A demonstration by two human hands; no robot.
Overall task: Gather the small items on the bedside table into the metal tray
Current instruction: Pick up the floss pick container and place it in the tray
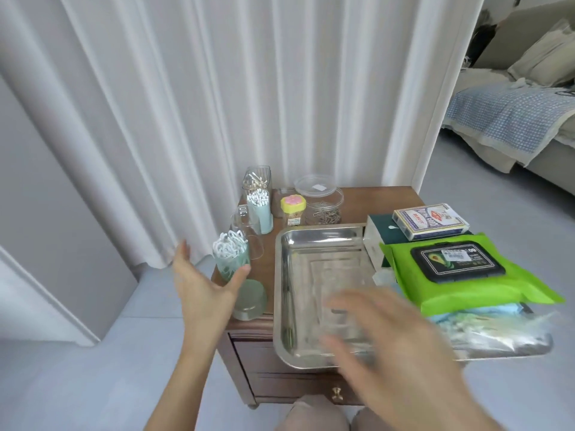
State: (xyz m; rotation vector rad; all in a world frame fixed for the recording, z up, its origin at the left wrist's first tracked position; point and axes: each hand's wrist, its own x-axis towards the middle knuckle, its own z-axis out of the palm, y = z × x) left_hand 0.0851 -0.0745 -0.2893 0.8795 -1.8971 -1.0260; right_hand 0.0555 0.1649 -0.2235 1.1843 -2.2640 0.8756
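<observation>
An empty metal tray (286,275) lies on the wooden bedside table (373,200), overhanging its front edge. My left hand (205,284) is open beside a green jar of white floss picks (231,256), thumb near the jar, not gripping it. My right hand (392,334) is open and blurred above the tray's front right part. A green round lid (250,300) lies in front of the jar. Behind stand a cotton swab holder (259,209), a clear toothpick box (256,178), a yellow-capped toothpick bottle (293,211) and a clear jar of paper clips (322,203).
Right of the tray lie a green wet-wipes pack (460,275), a deck of cards (431,225) on a dark green box (378,234), and a clear plastic bag (497,331). An upturned glass (245,231) stands at the left. White curtains hang behind; a sofa is far right.
</observation>
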